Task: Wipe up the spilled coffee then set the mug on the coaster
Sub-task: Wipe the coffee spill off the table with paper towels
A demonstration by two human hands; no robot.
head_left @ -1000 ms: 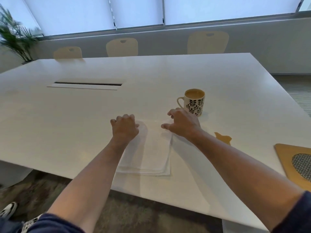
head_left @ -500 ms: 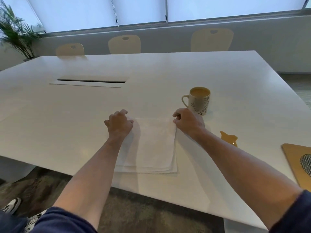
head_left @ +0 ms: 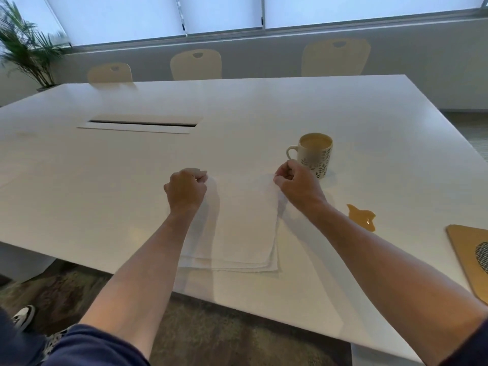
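Observation:
A folded white cloth [head_left: 243, 223] lies near the front edge of the white table [head_left: 132, 180]. My left hand [head_left: 184, 190] pinches the cloth's far left corner, and my right hand [head_left: 297, 186] pinches its far right corner. A patterned mug [head_left: 315, 154] full of coffee stands upright just behind my right hand, handle to the left. A small brown coffee puddle [head_left: 361, 216] sits on the table to the right of my right forearm. A tan coaster [head_left: 467, 252] with a dark mesh centre lies at the right edge.
A long cable slot [head_left: 140, 124] is set in the table at the left middle. Three pale chairs [head_left: 196, 64] stand along the far side under the window. A potted palm [head_left: 29, 54] is at the far left. My shoe [head_left: 23, 317] shows on the carpet below.
Both hands have closed from resting on the cloth's far edge to pinching its two far corners. The view has shifted a little; the mug and the spill have not moved.

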